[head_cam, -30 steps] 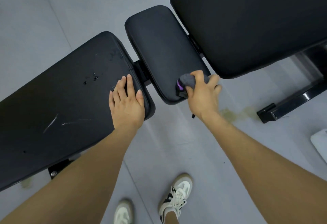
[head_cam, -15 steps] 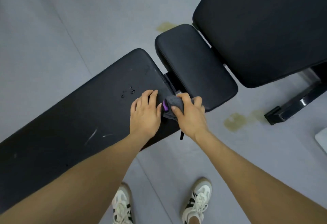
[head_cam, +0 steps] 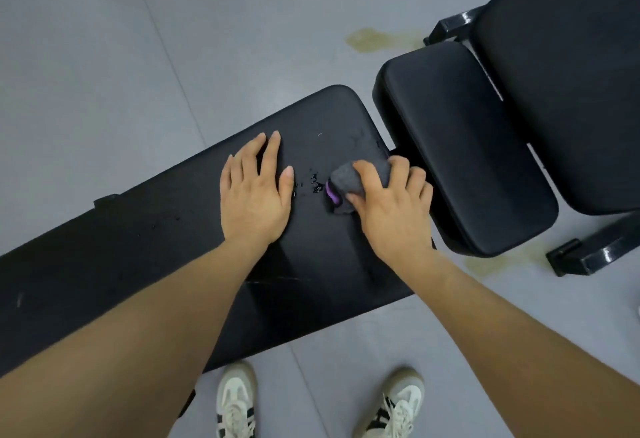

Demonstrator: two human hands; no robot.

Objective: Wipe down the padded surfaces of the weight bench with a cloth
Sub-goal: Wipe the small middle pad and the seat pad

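Observation:
A long black padded bench pad [head_cam: 145, 250] runs from the left edge to the middle. My left hand [head_cam: 254, 195] rests flat on it with straight fingers. Just to its right, my right hand [head_cam: 391, 205] grips a balled grey cloth [head_cam: 346, 183] with a purple edge and presses it on the pad's right end. Small drops of liquid [head_cam: 311, 183] lie on the pad between the two hands. A smaller black seat pad [head_cam: 460, 153] sits to the right, and a large black pad [head_cam: 568, 84] fills the upper right corner.
Black metal frame feet show at the right [head_cam: 588, 257] and at the top right [head_cam: 450, 25]. The grey floor carries yellowish stains [head_cam: 377, 39] beyond the bench. My two white shoes [head_cam: 239, 399] stand close to the bench's near edge.
My right hand carried the cloth off the small seat pad, over the gap and onto the long pad's right end. My left hand slid further onto the long pad. The view shifted left.

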